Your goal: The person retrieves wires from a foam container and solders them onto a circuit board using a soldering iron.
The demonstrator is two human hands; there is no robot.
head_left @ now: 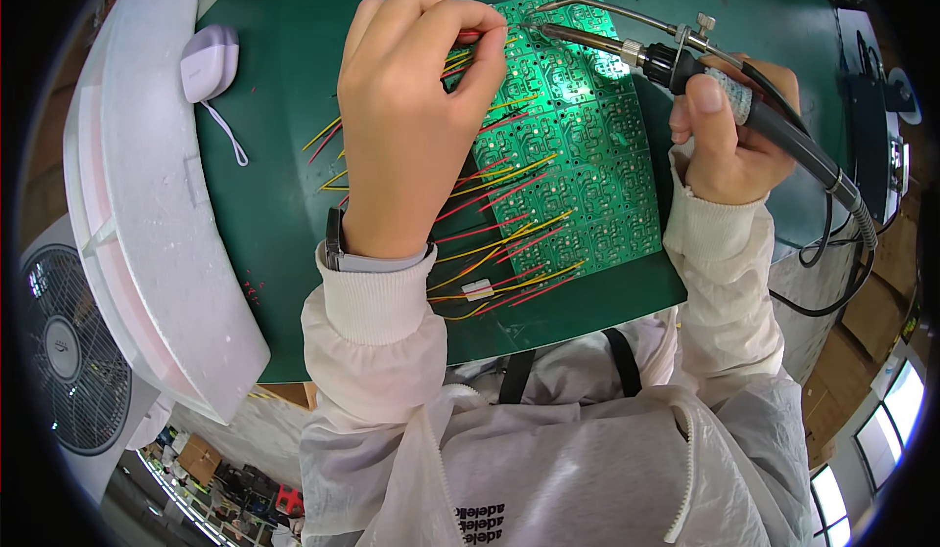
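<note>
A green panel of circuit boards lies on the green mat, with rows of red and yellow wires sticking out from its left side. Over its upper left part my left hand is closed in a pinch, a red wire between thumb and forefinger. My right hand grips a soldering iron with a thin metal feed tube clamped alongside. The iron's tip meets the panel's top area close to my left fingertips. Whether the tip touches the wire end is too small to tell.
On the left stand a long white foam block and a lilac case with a strap. A fan is beyond them. A small white piece rests among the lower wires. The iron's black cable loops at the right.
</note>
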